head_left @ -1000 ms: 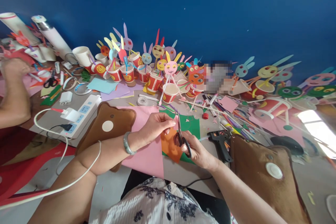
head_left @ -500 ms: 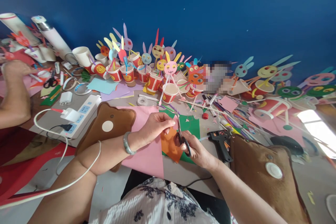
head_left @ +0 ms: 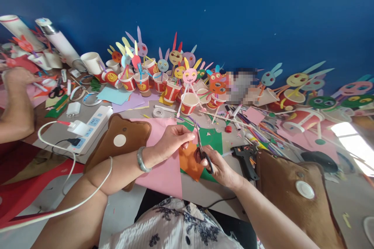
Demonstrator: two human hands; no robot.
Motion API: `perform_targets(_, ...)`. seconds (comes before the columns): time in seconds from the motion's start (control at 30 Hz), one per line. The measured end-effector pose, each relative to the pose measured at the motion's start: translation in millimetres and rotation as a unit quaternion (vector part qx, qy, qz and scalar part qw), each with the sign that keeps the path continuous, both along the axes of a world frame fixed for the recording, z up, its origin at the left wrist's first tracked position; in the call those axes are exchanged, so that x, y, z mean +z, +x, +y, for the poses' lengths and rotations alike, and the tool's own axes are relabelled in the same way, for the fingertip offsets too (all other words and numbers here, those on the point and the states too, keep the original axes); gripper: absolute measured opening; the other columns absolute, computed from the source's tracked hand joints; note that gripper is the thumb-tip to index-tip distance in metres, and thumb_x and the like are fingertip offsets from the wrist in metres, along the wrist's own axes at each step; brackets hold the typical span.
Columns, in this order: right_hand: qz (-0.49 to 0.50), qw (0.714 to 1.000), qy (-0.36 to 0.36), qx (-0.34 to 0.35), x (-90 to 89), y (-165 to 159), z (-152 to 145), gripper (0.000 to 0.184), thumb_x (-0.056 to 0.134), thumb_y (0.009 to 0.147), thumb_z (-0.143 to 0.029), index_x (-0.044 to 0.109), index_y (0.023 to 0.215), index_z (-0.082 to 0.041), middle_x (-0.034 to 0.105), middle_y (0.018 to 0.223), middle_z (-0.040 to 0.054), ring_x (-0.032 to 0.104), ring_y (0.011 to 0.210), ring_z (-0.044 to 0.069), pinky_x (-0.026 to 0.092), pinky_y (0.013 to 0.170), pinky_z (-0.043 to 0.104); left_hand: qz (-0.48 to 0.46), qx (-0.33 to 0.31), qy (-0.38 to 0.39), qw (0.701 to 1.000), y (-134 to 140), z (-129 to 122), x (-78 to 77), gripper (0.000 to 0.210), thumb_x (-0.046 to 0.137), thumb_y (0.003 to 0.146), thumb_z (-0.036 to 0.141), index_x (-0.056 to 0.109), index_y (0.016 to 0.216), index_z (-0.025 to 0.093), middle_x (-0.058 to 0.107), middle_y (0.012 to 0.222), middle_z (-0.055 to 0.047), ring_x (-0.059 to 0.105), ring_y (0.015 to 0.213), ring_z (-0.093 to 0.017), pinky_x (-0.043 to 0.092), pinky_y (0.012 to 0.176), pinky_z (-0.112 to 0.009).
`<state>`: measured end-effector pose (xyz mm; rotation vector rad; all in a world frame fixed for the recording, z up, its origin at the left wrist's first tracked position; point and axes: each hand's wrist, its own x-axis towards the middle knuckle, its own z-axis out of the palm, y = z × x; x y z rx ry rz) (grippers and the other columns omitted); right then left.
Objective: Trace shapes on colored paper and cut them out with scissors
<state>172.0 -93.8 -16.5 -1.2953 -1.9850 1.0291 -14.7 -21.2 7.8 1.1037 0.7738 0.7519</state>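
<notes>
My left hand [head_left: 177, 137] pinches a small piece of pink paper [head_left: 194, 137], mostly hidden by the fingertips. In my right hand [head_left: 219, 165] are scissors with dark handles [head_left: 208, 162], blades pointing away from me and up against the pink piece. Whether the blades are parted is hard to make out. Below both hands lies an orange paper sheet [head_left: 191, 163] on top of a green sheet [head_left: 213, 140]. A large pink sheet [head_left: 160, 171] extends under my left wrist.
Cups with paper rabbit figures [head_left: 189, 101] line the back along the blue wall. A glue gun [head_left: 246, 159] and a brown cushion [head_left: 292, 186] are at right. On the left are a power strip [head_left: 93, 128], another brown cushion [head_left: 117, 151] and another person's arm [head_left: 17, 105].
The scissor blades have shifted slightly at the pink piece. Both hands stay in nearly the same place, and the other person's hand barely moves.
</notes>
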Motion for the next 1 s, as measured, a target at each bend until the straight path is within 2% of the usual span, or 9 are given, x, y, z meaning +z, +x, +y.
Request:
perform_targets(0.3,0.005,1.000,0.001,0.001,-2.5,-0.1,-1.2,0.067,0.025,0.086,-0.081,0.051,0.074,-0.020,0.056,0.071,0.0058,0.048,0.070,0.020,0.042,0.067,0.037,-0.005,-0.004,0.011,1.000,-0.8,-0.5,-3.0,0.026,0.068,0.076,0.035,0.057,0.065,0.015,0.052,0.051,0.004,0.047,0.049,-0.007,0.035,0.053,-0.022)
perform_targets(0.63,0.022,1.000,0.013,0.015,-0.2,-0.8,-0.2,0.069,0.026,0.084,-0.082,0.053,0.078,-0.019,0.059,0.075,0.0068,0.049,0.073,0.020,0.042,0.069,0.036,-0.005,0.006,0.002,1.000,1.3,-0.1,-3.0,0.018,0.064,0.075,0.027,0.056,0.064,0.015,0.051,0.051,0.004,0.046,0.048,-0.007,0.035,0.051,-0.022)
perform_targets(1.0,0.010,1.000,0.012,0.004,-1.7,-2.1,1.0,0.071,0.025,0.082,-0.084,0.052,0.074,-0.019,0.057,0.071,0.0051,0.048,0.070,0.018,0.039,0.066,0.034,-0.006,0.001,0.008,1.000,0.7,-0.1,-1.9,0.025,0.068,0.076,0.034,0.057,0.064,0.015,0.051,0.051,0.004,0.046,0.049,-0.007,0.035,0.053,-0.022)
